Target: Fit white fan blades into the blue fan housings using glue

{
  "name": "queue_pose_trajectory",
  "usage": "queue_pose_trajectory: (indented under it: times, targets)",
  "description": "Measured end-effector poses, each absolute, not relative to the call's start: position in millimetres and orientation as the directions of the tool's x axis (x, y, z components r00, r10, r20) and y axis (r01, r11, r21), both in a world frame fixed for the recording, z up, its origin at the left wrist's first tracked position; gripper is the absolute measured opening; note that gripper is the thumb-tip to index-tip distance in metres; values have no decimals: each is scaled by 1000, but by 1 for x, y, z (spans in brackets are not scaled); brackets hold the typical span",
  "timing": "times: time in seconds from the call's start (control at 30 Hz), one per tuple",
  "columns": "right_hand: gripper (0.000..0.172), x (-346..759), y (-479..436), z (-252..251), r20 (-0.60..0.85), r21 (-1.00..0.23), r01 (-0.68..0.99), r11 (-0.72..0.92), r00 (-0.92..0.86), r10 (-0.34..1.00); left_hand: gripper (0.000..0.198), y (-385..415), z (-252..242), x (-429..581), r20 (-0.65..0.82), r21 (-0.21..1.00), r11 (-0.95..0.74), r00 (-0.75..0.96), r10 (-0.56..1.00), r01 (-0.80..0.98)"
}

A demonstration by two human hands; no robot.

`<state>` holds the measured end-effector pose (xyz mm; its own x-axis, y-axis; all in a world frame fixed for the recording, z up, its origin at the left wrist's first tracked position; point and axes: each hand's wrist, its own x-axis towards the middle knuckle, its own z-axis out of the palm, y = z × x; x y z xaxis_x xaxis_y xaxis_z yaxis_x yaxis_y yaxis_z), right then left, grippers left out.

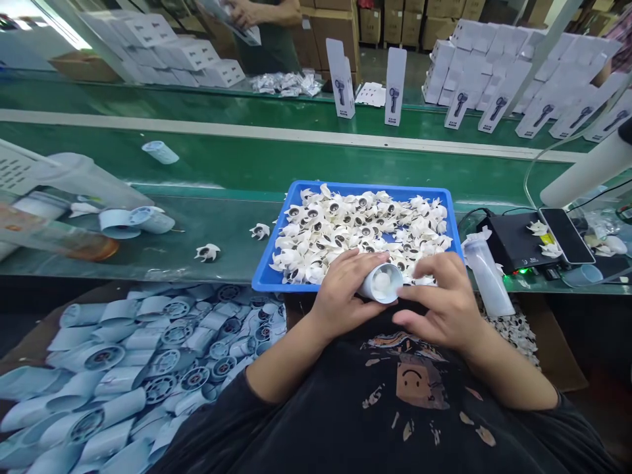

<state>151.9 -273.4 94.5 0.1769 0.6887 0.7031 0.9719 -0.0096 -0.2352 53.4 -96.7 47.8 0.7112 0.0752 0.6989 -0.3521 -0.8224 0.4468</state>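
My left hand (340, 296) is wrapped round a light blue fan housing (386, 283), a short tube whose open end faces me. Something round and whitish shows inside the tube. Close to the tube's right rim, my right hand (439, 299) has its fingers apart and curved, with nothing seen in them. Just beyond both hands sits a blue tray (261, 279) heaped with small white fan impellers (340, 224). Two loose impellers (207, 252) lie on the bench to the left of the tray.
A box of light blue housings (123, 368) stands below left. At right are a black power unit (516, 243), a phone (566, 235) and a clear bag (486, 276). White cartons (395, 85) line the far shelf, where another person's hand (244, 12) holds something.
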Motion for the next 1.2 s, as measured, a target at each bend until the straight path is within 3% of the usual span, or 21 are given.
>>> queue_pose_trajectory:
  times: [0.07,0.17,0.33,0.5,0.67,0.8,0.97,1.07,1.2]
  targets:
    - [49,152,-274,91,729,-256,966,25,176,661,63,-96,46,55,690,446,-823,721,67,-351]
    - [64,153,-274,86,689,-239,971,-5,174,704,63,-94,46,57,700,431,-828,712,56,-359]
    - [45,157,-278,81,734,-290,956,40,196,650,61,-94,46,61,676,401,-846,737,15,-350]
    - [57,161,-275,74,672,-302,953,18,200,713,57,-94,46,63,654,420,-845,756,30,-330]
    - [29,166,-276,67,707,-450,890,69,308,637,65,-92,43,66,637,458,-822,770,39,-337]
    - [15,169,-274,64,679,-352,936,-17,267,684,50,-97,41,70,604,411,-854,797,-7,-319]
    - [23,177,-268,63,532,-278,951,-136,270,802,48,-103,40,73,562,309,-922,827,-23,-235]
    - [33,186,-267,68,504,-223,975,12,105,858,55,-99,44,74,410,422,-882,912,-21,-210]
    - [34,200,-260,68,493,-36,938,345,-284,823,43,-93,51,74,112,690,-688,972,-207,-226]
